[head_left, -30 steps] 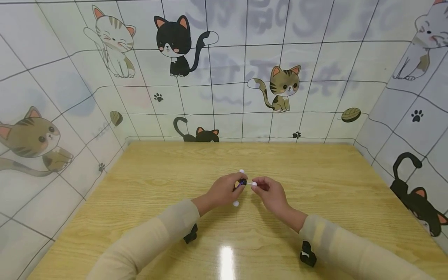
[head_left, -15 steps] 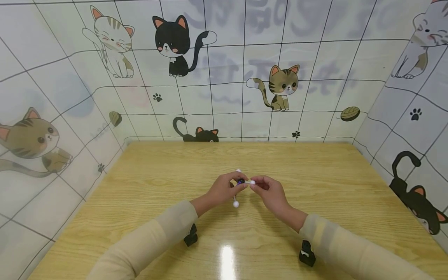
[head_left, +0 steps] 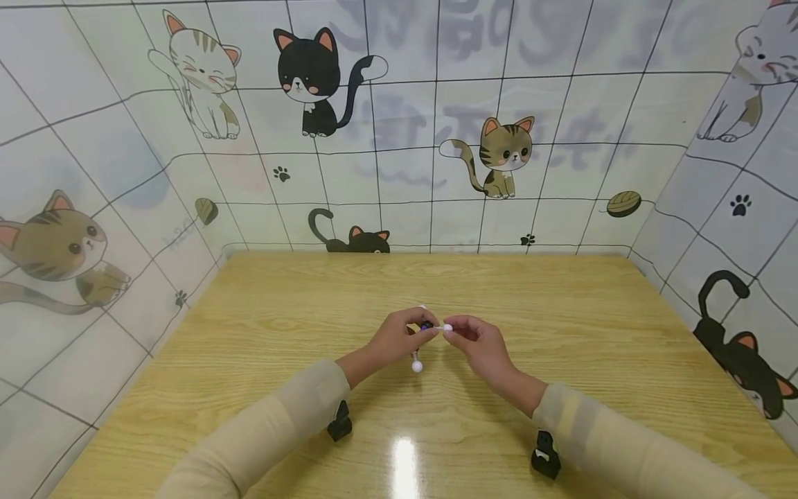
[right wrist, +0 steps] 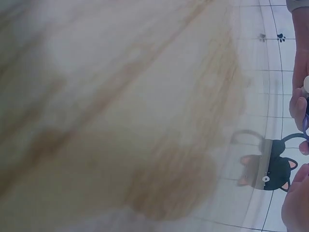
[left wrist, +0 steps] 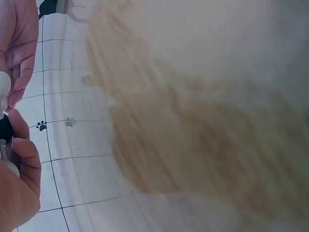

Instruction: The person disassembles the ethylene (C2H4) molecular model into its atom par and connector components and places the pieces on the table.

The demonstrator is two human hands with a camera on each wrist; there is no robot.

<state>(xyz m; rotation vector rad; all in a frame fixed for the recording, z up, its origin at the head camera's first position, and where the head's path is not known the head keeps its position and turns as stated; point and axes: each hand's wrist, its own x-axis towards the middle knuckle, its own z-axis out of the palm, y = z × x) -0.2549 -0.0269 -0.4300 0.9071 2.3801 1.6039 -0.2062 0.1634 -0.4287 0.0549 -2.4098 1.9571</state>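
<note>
My left hand (head_left: 394, 339) holds a small ball-and-stick model a little above the table, its thumb and fingers round the black ball (head_left: 427, 324) at the centre. One white ball (head_left: 417, 366) hangs below that hand on a short stick. Another white end shows just above the fingers, mostly hidden. At the right, my right hand (head_left: 485, 344) pinches a white ball (head_left: 447, 328), and a thin pale stick runs from it toward the black ball. A purple part is visible beside the black ball. The left wrist view catches the black ball (left wrist: 6, 128) between the fingers at its left edge.
A wooden table (head_left: 299, 291) lies under both hands. White tiled-pattern walls (head_left: 405, 173) printed with cartoon cats stand at its back and sides. A black device (head_left: 339, 421) sits under the left wrist, and a second black device (head_left: 545, 455) under the right.
Both hands and the model have shifted slightly left. The lower white ball has swung a little down, and more of its stick shows. Both hands keep their hold.
</note>
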